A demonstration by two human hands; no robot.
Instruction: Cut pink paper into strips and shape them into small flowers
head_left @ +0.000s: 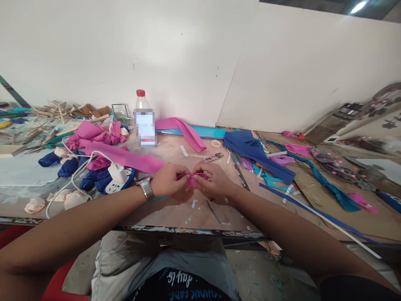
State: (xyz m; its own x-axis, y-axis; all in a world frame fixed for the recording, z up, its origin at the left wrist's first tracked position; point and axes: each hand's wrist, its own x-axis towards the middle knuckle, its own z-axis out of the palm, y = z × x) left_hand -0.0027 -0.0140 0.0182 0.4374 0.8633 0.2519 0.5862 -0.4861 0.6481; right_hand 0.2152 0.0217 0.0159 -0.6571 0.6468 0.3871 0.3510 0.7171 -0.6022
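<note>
Pink cloth-like strip [194, 182] pinched by left hand [169, 180] and right hand [215, 180] | even, light thumb pressure advised

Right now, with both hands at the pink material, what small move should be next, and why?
Perhaps press a small fold into the pink material: the left hand and the right hand both pinch it, close together, so it seems steady.

White wall [109, 50], 1 bright light [359, 7], gray floor [250, 278]

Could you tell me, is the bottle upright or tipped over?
Upright: the bottle stands on the table, with its red cap at the top.
</note>
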